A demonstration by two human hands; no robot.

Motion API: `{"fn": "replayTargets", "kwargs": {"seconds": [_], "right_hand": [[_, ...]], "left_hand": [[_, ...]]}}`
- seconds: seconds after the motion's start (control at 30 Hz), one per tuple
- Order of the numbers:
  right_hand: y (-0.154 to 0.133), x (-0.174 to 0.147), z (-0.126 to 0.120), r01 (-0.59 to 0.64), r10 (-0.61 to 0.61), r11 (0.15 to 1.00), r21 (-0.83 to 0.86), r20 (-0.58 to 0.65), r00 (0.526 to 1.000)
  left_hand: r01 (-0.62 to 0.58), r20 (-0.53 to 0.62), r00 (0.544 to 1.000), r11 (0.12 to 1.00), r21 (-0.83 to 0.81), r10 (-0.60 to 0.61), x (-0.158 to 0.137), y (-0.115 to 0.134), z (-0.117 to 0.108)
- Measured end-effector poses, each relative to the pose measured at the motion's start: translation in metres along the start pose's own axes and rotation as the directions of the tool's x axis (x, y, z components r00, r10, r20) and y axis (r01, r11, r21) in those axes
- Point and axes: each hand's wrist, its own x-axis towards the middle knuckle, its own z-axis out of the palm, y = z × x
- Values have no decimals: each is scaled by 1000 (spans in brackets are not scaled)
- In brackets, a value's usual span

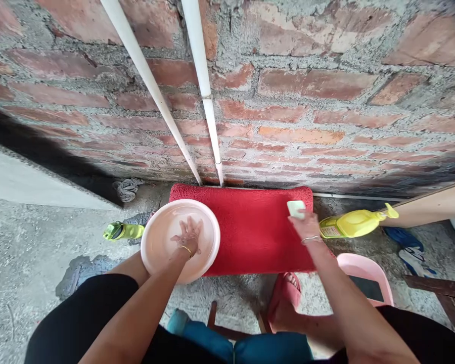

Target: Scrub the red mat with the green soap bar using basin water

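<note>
My left hand (188, 237) is in a pale pink basin (147, 253), its fingers spread near the bottom. The basin appears to hold water and rests on the left end of a red textured mat (250, 230) draped over a low support. At the mat's right end, my right hand (307, 226) grips a pale green block (296, 208) with rounded corners, like a bar of soap. Its lower part is hidden by my fingers. Just right of that hand is a yellow bottle (352, 223) with a nozzle top.
A green bottle (124, 231) lies left of the basin. On the right are a pink tub (382, 280) with something dark in it and a blue-and-white shoe (411, 250). A brick wall (288, 86) with white pipes (208, 116) rises behind the mat; a rag (128, 189) lies at its foot.
</note>
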Motion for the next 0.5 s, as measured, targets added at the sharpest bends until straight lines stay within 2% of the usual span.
{"fn": "replayTargets", "kwargs": {"seconds": [0.07, 0.13, 0.2, 0.23, 0.27, 0.3, 0.37, 0.5], "right_hand": [[-40, -51, 25, 236, -240, 970, 54, 69, 968], [-79, -100, 47, 476, -481, 876, 75, 196, 855], [-107, -135, 62, 628, -617, 776, 60, 274, 737], [-114, -146, 67, 669, -649, 742, 47, 303, 698], [-116, -151, 68, 684, -656, 728, 33, 322, 683], [-112, -151, 66, 677, -642, 736, 16, 334, 690], [-87, -140, 55, 603, -565, 797, -22, 325, 758], [13, -105, 11, 307, -283, 946, -108, 191, 940]], "left_hand": [[-14, 35, 999, 999, 47, 12, -1, -1, -2], [-14, 61, 998, 995, 96, 8, -2, -2, -3], [2, 65, 998, 992, 127, -11, -1, -2, -2], [11, 61, 998, 991, 137, -20, 0, -3, -1], [18, 52, 998, 989, 143, -26, 2, -3, 1], [21, 41, 999, 989, 147, -27, 3, -3, 2], [19, 24, 999, 989, 143, -23, 6, -3, 5], [14, 19, 1000, 994, 111, -16, 6, -4, 5]]}}
